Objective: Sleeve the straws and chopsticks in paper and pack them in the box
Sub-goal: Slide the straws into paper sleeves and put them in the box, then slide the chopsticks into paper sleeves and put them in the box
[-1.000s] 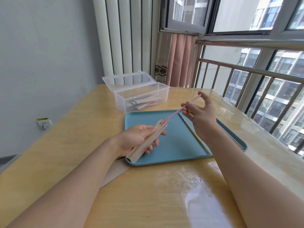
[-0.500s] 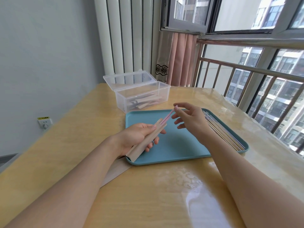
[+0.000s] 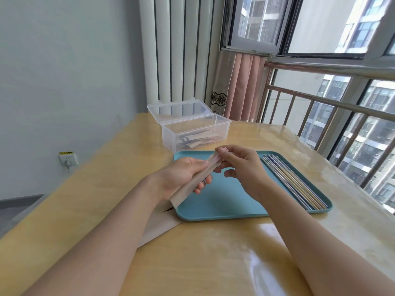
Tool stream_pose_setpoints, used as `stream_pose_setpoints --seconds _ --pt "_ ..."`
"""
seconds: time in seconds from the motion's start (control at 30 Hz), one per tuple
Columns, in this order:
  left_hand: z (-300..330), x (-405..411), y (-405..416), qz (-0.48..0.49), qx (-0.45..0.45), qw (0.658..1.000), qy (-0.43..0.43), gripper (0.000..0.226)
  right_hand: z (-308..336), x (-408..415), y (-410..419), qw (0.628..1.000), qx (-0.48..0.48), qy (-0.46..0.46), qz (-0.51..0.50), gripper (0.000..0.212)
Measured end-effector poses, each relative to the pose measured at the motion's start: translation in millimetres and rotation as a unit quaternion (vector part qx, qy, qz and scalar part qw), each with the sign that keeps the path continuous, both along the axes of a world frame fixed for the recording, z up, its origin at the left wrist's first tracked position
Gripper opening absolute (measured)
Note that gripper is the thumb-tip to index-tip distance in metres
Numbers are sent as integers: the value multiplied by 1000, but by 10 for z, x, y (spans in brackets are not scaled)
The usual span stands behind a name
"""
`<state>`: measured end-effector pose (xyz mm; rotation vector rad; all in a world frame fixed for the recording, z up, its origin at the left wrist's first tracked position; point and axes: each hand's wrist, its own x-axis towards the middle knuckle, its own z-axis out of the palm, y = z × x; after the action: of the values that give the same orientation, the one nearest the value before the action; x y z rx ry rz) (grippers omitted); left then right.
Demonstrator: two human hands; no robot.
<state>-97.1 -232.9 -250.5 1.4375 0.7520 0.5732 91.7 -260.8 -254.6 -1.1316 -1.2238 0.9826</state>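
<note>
The paper sleeve [image 3: 193, 180] sits slantwise in the left hand [image 3: 183, 175], which is closed around it above the teal tray's [image 3: 224, 201] 9 o'clock edge. At the sleeve's mouth a pink straw [image 3: 217, 157] shows only its tip — the rest is hidden inside the paper. The right hand [image 3: 241, 167] pinches that tip between thumb and forefinger, its other fingers loose.

On the tray, at 3 o'clock, lies a row of chopsticks and straws [image 3: 292, 181], packed side by side; which are which is hard to tell. At 12 o'clock beyond the tray stands the clear box [image 3: 194, 129], lid back, holding several filled sleeves — probably four or five, blurred through the plastic. More flat paper [image 3: 158, 223] lies on the table [image 3: 203, 263] at 7 o'clock, partly under the left forearm.
</note>
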Motion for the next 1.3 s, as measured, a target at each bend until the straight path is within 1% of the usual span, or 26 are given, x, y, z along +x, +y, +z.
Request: stream_pose_setpoints --seconds 0.07,0.13,0.17,0.23,0.27,0.3,0.37,0.43,0.5,0.53,0.57,0.6,0.63,0.67,0.7,0.73,0.77,0.8,0.83,0.87,0.9,0.97,1.0,1.1,1.23,1.3 --pt "74 -98 14 8 5 1000 1 41 73 -61 40 1000 -10 9 17 21" --pt "172 -218 89 54 10 998 13 46 188 -105 162 998 -32 58 17 15" --pt "225 -281 166 100 35 994 37 49 278 -96 252 996 -37 84 -3 13" --pt "314 -445 353 205 107 967 106 50 497 -9 512 989 -39 131 -62 12" --pt "334 -524 434 236 131 955 126 47 622 49 678 985 -40 141 -89 11" --pt "335 -578 497 243 139 951 134 43 738 102 852 982 -43 142 -114 10" --pt "300 -608 557 217 120 962 118 35 868 169 1204 977 -55 141 -152 8" --pt "232 -571 587 200 107 968 106 30 876 171 1486 975 -77 129 -165 8" --pt "176 -530 594 211 113 966 97 27 837 148 1660 980 -102 92 -142 20" --pt "160 -529 578 213 114 966 96 26 802 144 1709 982 -112 65 -140 30" --pt "145 -547 557 203 120 966 109 27 772 140 1727 980 -122 30 -154 34" --pt "133 -588 519 181 137 964 142 28 739 116 1704 975 -115 -31 -187 32" --pt "119 -645 463 149 161 956 197 29 703 56 1634 965 -84 -112 -221 25" --pt "76 -713 387 115 183 943 251 30 649 -50 1502 955 -42 -181 -232 17" --pt "32 -768 322 85 197 933 289 30 604 -181 1336 952 -3 -226 -207 15" --pt "-25 -822 261 73 194 933 295 27 540 -334 1115 957 19 -255 -137 14" --pt "-87 -884 184 81 178 942 274 25 459 -510 849 959 22 -280 -34 12" --pt "-137 -924 135 99 161 953 237 22 392 -668 573 946 13 -315 78 10" --pt "-181 -963 103 126 147 960 200 20 322 -809 331 915 -4 -363 177 11" --pt "-196 -1016 78 154 139 962 175 18 253 -940 138 877 -14 -412 245 15" --pt "-192 -1058 50 173 132 963 156 16 185 -1035 12 843 -12 -460 278 21" --pt "-173 -1093 21 181 119 968 127 18 89 -1122 -83 796 4 -536 282 33" --pt "-179 -1104 -3 174 111 971 119 21 76 -1140 -97 786 -1 -551 280 36" --pt "-252 -1143 -129 145 115 972 147 26 50 -1147 -131 794 -18 -529 298 30" --pt "-226 -1202 -279 172 139 957 188 32 -35 -1186 -161 815 13 -511 274 17" --pt "-208 -1258 -424 156 159 952 208 35 -59 -1176 -180 829 24 -492 265 15"
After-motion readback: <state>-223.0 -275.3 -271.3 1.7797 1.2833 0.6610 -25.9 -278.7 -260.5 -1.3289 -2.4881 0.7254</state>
